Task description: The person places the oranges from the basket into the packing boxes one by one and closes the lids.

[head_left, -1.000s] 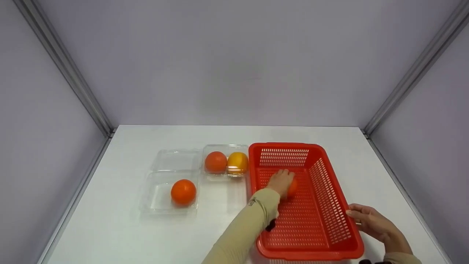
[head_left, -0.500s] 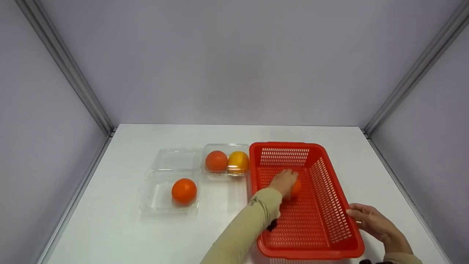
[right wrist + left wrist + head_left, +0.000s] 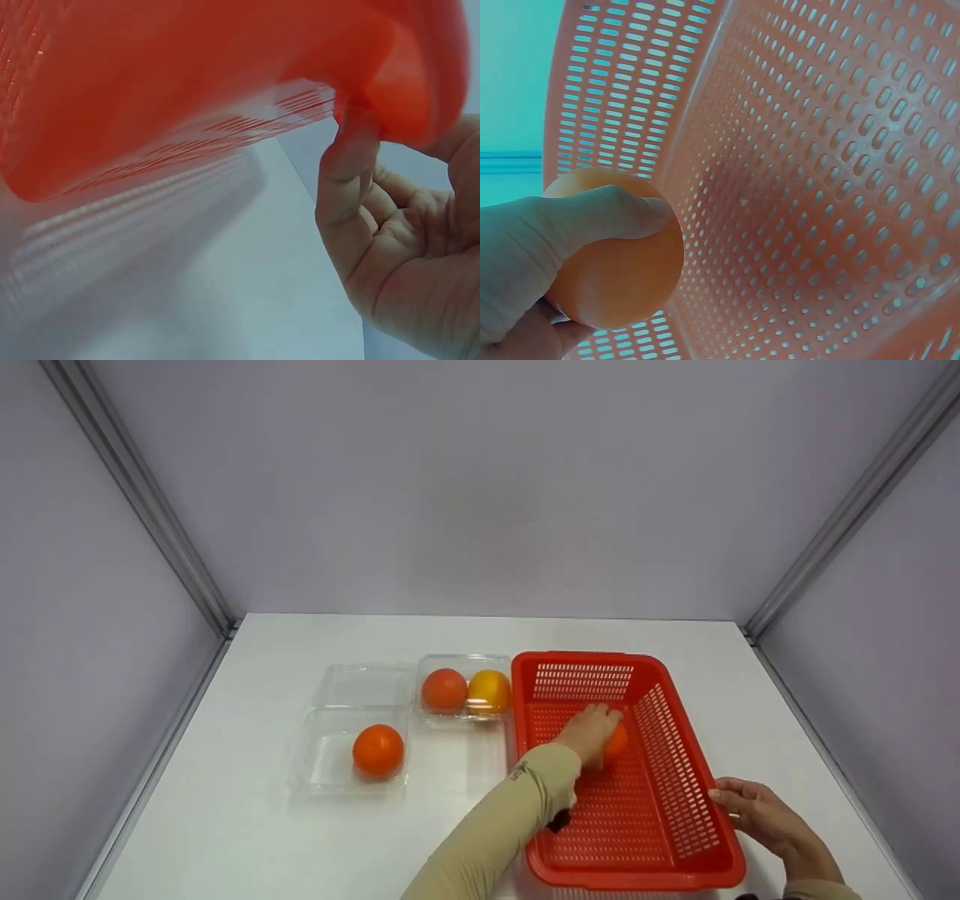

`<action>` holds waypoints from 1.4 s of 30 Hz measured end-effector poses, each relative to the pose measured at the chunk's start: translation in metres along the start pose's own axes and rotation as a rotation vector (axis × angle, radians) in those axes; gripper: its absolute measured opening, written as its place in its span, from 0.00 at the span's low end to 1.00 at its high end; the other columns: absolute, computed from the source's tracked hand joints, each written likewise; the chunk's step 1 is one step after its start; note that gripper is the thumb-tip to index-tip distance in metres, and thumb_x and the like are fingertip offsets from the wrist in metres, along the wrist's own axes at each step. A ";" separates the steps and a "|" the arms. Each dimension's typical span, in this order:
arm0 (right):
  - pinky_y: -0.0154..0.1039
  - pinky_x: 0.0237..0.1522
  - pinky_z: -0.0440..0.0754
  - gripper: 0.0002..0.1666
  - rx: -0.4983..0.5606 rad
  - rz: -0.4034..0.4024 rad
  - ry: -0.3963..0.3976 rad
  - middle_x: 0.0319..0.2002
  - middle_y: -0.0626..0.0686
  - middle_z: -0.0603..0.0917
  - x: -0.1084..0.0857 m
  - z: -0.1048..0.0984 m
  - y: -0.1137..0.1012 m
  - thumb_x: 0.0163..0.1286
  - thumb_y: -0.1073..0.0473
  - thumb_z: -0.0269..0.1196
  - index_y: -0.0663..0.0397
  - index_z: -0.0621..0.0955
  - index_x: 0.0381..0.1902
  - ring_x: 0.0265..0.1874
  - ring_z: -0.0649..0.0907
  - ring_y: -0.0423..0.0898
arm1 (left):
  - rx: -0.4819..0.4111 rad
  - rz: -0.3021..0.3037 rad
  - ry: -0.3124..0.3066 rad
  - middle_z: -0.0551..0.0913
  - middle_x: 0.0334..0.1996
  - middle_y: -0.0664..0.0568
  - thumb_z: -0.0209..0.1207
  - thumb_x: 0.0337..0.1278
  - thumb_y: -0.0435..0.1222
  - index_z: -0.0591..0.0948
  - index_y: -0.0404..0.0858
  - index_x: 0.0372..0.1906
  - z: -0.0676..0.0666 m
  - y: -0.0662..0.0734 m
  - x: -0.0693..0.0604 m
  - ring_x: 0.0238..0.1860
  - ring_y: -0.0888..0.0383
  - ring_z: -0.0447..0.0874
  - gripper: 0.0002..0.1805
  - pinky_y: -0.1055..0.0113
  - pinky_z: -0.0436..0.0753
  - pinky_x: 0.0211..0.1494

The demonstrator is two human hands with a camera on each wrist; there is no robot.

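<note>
Inside the red plastic basket (image 3: 626, 877), my left hand (image 3: 591, 735) grips an orange (image 3: 616, 741). The left wrist view shows the thumb lying across the top of this round fruit, with the other fingers mostly hidden behind it. The basket's slotted walls surround it; whether it touches the floor I cannot tell. My right hand (image 3: 769, 817) pinches the basket's right rim. From below, in the right wrist view, its fingers (image 3: 349, 172) curl up under the rim, and that side of the basket appears raised off the white table.
Left of the basket, an open clear clamshell box (image 3: 322, 750) has one orange (image 3: 378, 751) in its near half. Behind it, another clear box (image 3: 465, 661) holds a reddish-orange fruit (image 3: 445, 691) and a yellow fruit (image 3: 489, 692), close against the basket. Grey panels enclose the table (image 3: 225, 825).
My left hand has shifted a little to the right inside the basket, with the orange in its grip. The right hand stays at the rim, and the boxes have not moved.
</note>
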State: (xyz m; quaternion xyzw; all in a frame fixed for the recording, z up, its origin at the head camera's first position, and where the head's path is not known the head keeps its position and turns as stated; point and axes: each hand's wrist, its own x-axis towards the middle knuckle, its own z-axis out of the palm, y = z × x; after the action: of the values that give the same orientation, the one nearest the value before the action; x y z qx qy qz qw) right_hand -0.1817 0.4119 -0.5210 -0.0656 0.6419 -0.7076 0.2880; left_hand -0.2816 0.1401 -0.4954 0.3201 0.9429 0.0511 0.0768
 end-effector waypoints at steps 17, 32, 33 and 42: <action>0.43 0.45 0.80 0.13 -0.081 0.012 0.175 0.41 0.49 0.82 0.001 -0.007 -0.003 0.71 0.60 0.48 0.57 0.76 0.48 0.41 0.82 0.45 | -0.050 0.098 0.065 0.70 0.53 0.54 0.72 0.34 0.38 0.65 0.44 0.62 -0.021 0.001 -0.015 0.55 0.60 0.67 0.43 0.72 0.68 0.59; 0.39 0.42 0.81 0.14 -0.125 0.045 0.368 0.37 0.47 0.82 0.009 -0.010 -0.012 0.70 0.57 0.52 0.59 0.75 0.48 0.38 0.82 0.42 | -0.123 0.147 0.119 0.70 0.54 0.54 0.74 0.30 0.39 0.65 0.43 0.62 -0.049 -0.009 -0.027 0.55 0.61 0.67 0.46 0.74 0.68 0.58; 0.39 0.42 0.81 0.16 -0.133 0.044 0.373 0.38 0.47 0.82 0.009 -0.010 -0.012 0.70 0.56 0.52 0.61 0.75 0.49 0.38 0.82 0.42 | -0.124 0.150 0.119 0.69 0.54 0.54 0.74 0.30 0.39 0.65 0.43 0.62 -0.050 -0.010 -0.028 0.55 0.61 0.66 0.46 0.74 0.68 0.58; 0.38 0.42 0.81 0.13 -0.128 0.040 0.483 0.36 0.46 0.82 0.013 -0.007 -0.011 0.68 0.55 0.55 0.56 0.77 0.44 0.38 0.82 0.41 | -0.164 0.174 0.134 0.68 0.55 0.55 0.73 0.33 0.38 0.64 0.43 0.63 -0.054 -0.015 -0.037 0.56 0.61 0.66 0.45 0.72 0.68 0.60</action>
State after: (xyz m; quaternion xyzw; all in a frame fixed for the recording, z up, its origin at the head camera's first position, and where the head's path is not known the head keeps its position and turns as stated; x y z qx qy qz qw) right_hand -0.1994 0.4119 -0.5152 0.1000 0.7370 -0.6546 0.1354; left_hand -0.2708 0.1032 -0.4403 0.3890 0.9073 0.1559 0.0349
